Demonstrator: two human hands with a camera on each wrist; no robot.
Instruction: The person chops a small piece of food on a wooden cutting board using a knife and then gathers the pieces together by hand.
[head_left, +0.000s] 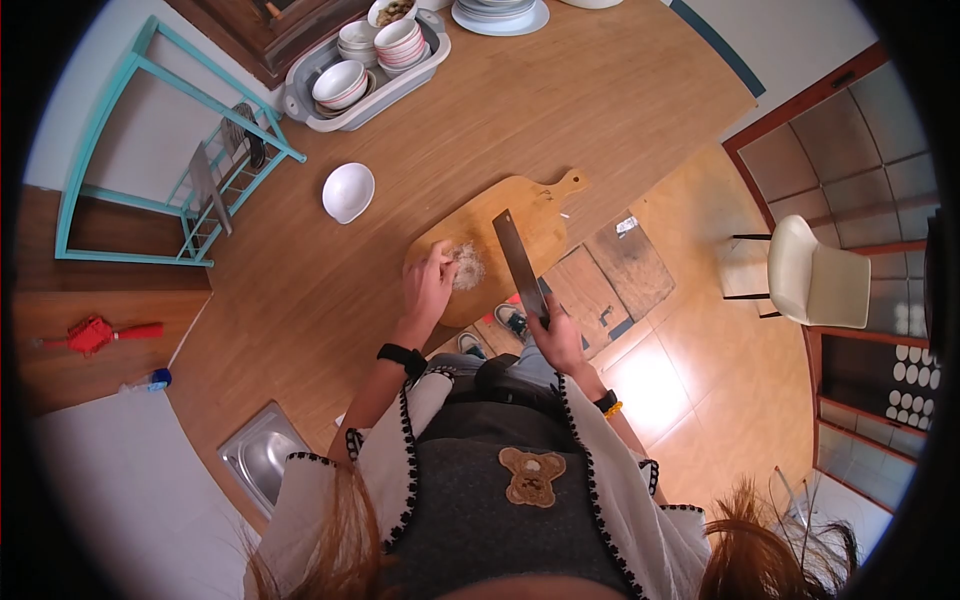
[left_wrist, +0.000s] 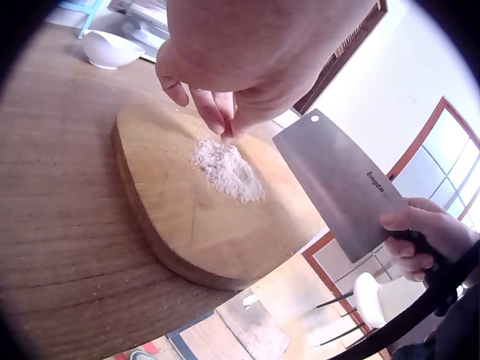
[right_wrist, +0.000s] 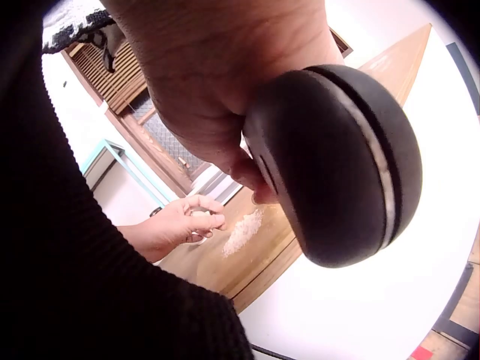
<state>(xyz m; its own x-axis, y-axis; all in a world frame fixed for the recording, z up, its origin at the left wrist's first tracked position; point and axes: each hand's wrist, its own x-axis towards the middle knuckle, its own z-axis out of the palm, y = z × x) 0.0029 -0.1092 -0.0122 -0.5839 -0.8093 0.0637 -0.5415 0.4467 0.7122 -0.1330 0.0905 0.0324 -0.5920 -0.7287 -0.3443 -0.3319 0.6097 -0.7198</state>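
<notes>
In the head view a wooden cutting board (head_left: 485,215) lies at the counter's edge, with a small heap of finely chopped whitish food (head_left: 467,268) on it. Right above this heap (left_wrist: 229,171), my left hand (head_left: 430,290) has its fingers bent, thumb and fingertips meeting; I cannot tell whether a bit is between them. My right hand (head_left: 562,342) grips a cleaver (left_wrist: 337,187) by its black handle. Its broad blade (head_left: 518,255) is raised at the board's right side, apart from the heap. The handle's end (right_wrist: 337,165) fills much of the right wrist view.
A white bowl (head_left: 349,192) stands on the counter beyond the board. Farther back are a grey dish tub (head_left: 430,62) with stacked bowls and a pile of plates (head_left: 500,16). A turquoise rack (head_left: 135,75) is at left, a steel sink (head_left: 262,450) near left, a chair (head_left: 815,275) at right.
</notes>
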